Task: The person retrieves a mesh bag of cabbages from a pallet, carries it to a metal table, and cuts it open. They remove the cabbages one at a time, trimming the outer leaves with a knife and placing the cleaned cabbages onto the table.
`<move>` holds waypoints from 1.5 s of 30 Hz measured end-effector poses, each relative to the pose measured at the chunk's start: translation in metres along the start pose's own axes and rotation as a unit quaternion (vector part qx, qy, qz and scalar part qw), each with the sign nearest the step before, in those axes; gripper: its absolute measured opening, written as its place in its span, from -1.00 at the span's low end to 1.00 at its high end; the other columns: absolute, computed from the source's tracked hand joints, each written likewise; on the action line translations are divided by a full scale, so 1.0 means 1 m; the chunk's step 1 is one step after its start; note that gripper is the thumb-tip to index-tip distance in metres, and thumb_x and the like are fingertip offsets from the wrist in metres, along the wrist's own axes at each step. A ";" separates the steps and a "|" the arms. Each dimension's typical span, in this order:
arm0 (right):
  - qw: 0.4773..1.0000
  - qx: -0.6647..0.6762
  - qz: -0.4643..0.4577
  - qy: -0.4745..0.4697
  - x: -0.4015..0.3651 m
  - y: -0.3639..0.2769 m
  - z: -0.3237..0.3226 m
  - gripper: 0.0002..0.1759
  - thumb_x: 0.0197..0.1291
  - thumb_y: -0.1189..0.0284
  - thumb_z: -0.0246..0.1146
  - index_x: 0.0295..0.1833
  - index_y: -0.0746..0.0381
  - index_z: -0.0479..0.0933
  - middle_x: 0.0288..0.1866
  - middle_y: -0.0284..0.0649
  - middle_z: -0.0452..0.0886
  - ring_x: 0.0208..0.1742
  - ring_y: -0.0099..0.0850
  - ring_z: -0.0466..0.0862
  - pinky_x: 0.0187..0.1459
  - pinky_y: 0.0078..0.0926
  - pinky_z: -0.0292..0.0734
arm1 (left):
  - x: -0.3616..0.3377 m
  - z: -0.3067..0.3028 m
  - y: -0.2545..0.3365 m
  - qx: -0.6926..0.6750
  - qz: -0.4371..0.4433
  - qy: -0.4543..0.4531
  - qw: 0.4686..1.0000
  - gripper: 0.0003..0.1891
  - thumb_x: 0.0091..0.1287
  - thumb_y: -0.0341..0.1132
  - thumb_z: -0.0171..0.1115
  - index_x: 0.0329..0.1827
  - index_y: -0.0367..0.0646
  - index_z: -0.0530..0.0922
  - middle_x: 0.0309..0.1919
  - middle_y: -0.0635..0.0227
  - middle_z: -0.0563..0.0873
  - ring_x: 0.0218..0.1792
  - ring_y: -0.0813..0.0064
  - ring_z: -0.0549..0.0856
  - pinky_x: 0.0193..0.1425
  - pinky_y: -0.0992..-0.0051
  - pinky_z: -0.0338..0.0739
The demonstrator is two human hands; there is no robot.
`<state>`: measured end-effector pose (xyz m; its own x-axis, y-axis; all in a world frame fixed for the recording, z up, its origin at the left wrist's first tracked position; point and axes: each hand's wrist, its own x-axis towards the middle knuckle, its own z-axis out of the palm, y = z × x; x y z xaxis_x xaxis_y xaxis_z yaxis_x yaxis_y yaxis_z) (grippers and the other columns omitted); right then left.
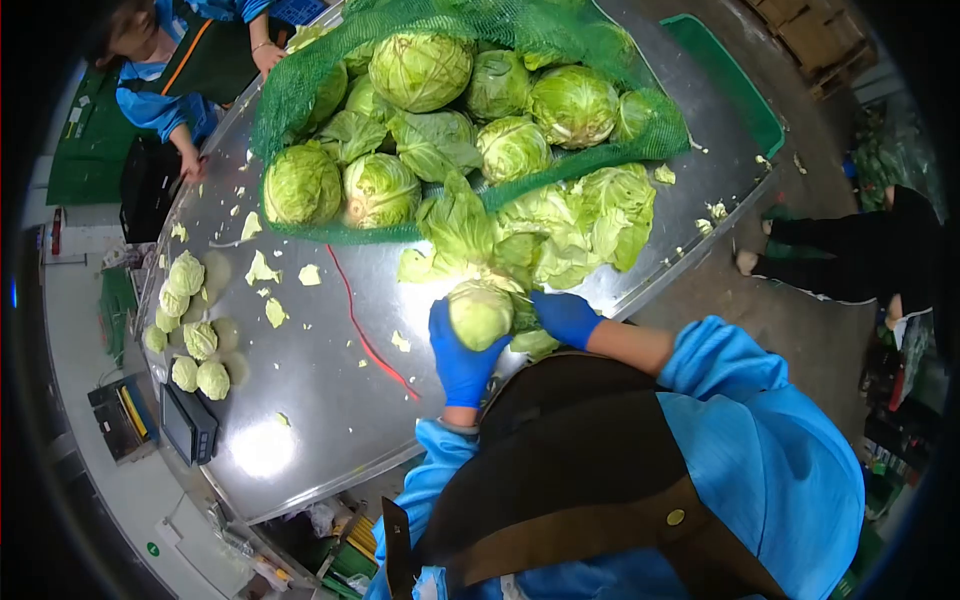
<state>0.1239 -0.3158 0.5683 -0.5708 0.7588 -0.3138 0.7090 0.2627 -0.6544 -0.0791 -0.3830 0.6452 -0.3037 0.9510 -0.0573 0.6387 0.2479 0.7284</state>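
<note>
My left hand (460, 355), in a blue glove, is wrapped round the lower left side of a pale cabbage (480, 313) at the near edge of the metal table. My right hand (566, 318), also gloved in blue, is closed at the cabbage's right side, by its outer leaves; a leaf edge seems to be between its fingers. Large loose outer leaves (455, 225) spread out just beyond the cabbage, and more pulled leaves (585, 225) lie to the right. Behind them, a green net bag (370, 235) lies open with several whole cabbages (420, 72) in it.
Several small trimmed cabbages (200, 340) sit at the table's left, near a black scale (187, 424). A red string (352, 310) and leaf scraps lie on the metal table (330, 430). A green tray (735, 90) is at the upper right. A co-worker's hands rest by the upper left edge.
</note>
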 end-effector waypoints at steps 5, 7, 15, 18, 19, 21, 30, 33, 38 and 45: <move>0.993 0.075 0.057 -0.074 -0.022 0.019 -0.018 -0.67 0.29 0.19 0.14 -0.07 0.25 0.47 -0.23 0.15 0.64 -0.16 0.11 0.64 -0.11 0.02 0.50 | -0.041 -0.029 -0.034 -0.379 -0.233 0.020 0.895 0.12 -0.05 -0.32 0.61 0.54 -0.16 0.01 0.38 0.11 0.28 0.34 0.20 0.39 0.35 0.27 0.42; 0.996 0.080 0.036 -0.030 -0.025 -0.009 -0.036 -0.69 0.29 0.19 0.15 -0.11 0.24 0.47 -0.27 0.11 0.63 -0.17 0.07 0.65 -0.13 -0.02 0.52 | -0.026 -0.046 0.005 -0.470 -0.413 0.059 0.778 0.07 0.00 -0.36 0.57 0.54 -0.16 0.04 0.37 0.13 0.29 0.33 0.22 0.40 0.32 0.27 0.46; 0.978 0.091 -0.176 0.062 0.009 -0.080 -0.057 -0.61 0.44 0.21 0.04 0.30 0.00 0.49 0.08 -0.11 0.58 -0.05 -0.11 0.65 -0.10 -0.17 0.56 | -0.010 -0.007 -0.022 -0.399 -0.226 -0.021 0.888 -0.09 0.08 -0.42 0.51 0.49 -0.17 0.17 0.26 0.09 0.46 0.23 0.24 0.54 0.22 0.29 0.56; 0.996 -0.010 -0.090 0.017 0.027 -0.087 -0.045 -0.64 0.40 0.22 0.08 0.23 0.03 0.51 0.01 -0.11 0.58 -0.12 -0.11 0.66 -0.13 -0.12 0.57 | -0.010 -0.003 -0.019 -0.390 -0.211 -0.009 0.896 -0.02 0.03 -0.37 0.57 0.50 -0.24 0.13 0.29 0.03 0.39 0.24 0.25 0.51 0.23 0.34 0.56; 0.994 -0.040 -0.094 0.031 0.034 -0.078 -0.037 -0.65 0.40 0.25 0.05 0.20 0.05 0.53 0.05 -0.11 0.59 -0.12 -0.09 0.66 -0.14 -0.10 0.56 | -0.010 0.000 -0.020 -0.384 -0.214 0.004 0.898 -0.01 0.01 -0.31 0.60 0.48 -0.28 0.15 0.30 0.03 0.39 0.28 0.21 0.47 0.31 0.29 0.49; 0.997 0.008 -0.064 0.045 0.063 -0.028 -0.014 -0.66 0.37 0.27 0.05 0.19 0.06 0.51 0.10 -0.07 0.60 -0.05 -0.02 0.65 -0.08 -0.06 0.54 | -0.027 0.007 -0.030 -0.287 -0.162 0.008 0.944 0.01 -0.01 -0.27 0.62 0.47 -0.30 0.16 0.31 0.04 0.38 0.31 0.19 0.42 0.37 0.26 0.41; 0.980 -0.016 -0.046 0.193 0.092 -0.024 -0.007 -0.74 0.13 0.31 0.28 -0.10 0.18 0.53 -0.29 -0.01 0.66 -0.26 0.02 0.67 -0.17 -0.06 0.56 | -0.041 -0.042 -0.054 -0.240 -0.150 -0.074 0.956 0.00 -0.14 -0.25 0.68 0.38 -0.23 0.23 0.29 0.06 0.39 0.28 0.19 0.46 0.36 0.23 0.42; 0.987 -0.047 -0.083 0.132 0.086 -0.022 -0.028 -0.66 0.16 0.29 0.29 0.04 0.14 0.53 -0.14 -0.05 0.66 -0.17 -0.01 0.67 -0.14 -0.11 0.57 | -0.043 -0.033 -0.070 -0.258 -0.155 -0.047 0.953 0.09 -0.19 -0.23 0.71 0.42 -0.24 0.19 0.22 0.04 0.43 0.23 0.19 0.50 0.32 0.27 0.46; 0.983 0.052 -0.141 0.105 0.021 -0.068 -0.050 -0.59 0.27 0.24 0.24 0.19 0.13 0.53 -0.02 -0.11 0.64 -0.05 -0.07 0.66 -0.05 -0.14 0.57 | -0.032 -0.002 -0.090 -0.181 -0.125 0.001 0.975 0.12 -0.11 -0.21 0.67 0.48 -0.27 0.10 0.26 0.03 0.39 0.21 0.18 0.50 0.32 0.28 0.46; 0.984 0.165 -0.019 0.058 0.010 -0.090 -0.010 -0.55 0.42 0.26 0.03 0.34 0.14 0.43 0.08 -0.01 0.49 0.02 0.02 0.58 0.01 -0.11 0.50 | -0.019 0.013 -0.037 -0.300 -0.228 0.099 0.921 -0.09 0.05 -0.32 0.57 0.41 -0.26 0.17 0.23 0.11 0.43 0.21 0.26 0.50 0.30 0.30 0.44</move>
<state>0.0589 -0.3259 0.6310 -0.5300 0.8197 -0.2174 0.5042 0.0985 -0.8579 -0.0872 -0.4081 0.6107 -0.6043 0.7062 -0.3688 -0.0757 0.4099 0.9090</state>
